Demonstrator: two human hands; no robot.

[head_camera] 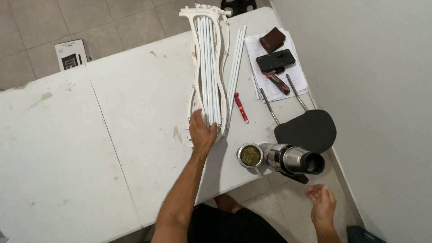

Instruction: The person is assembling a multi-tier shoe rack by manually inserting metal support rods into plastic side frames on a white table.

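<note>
A folded white plastic rack with several long white rods lies lengthwise on the white table. My left hand rests on the near end of the rack, fingers over the rods. Two loose white rods lie just right of the rack. My right hand hangs off the table's near right corner, over the floor, fingers apart and holding nothing.
Near the table's right edge stand a metal cup of green herb and a steel flask. A red pen, notebook, black phone, brown wallet and black chair seat are nearby. A small box lies on the floor.
</note>
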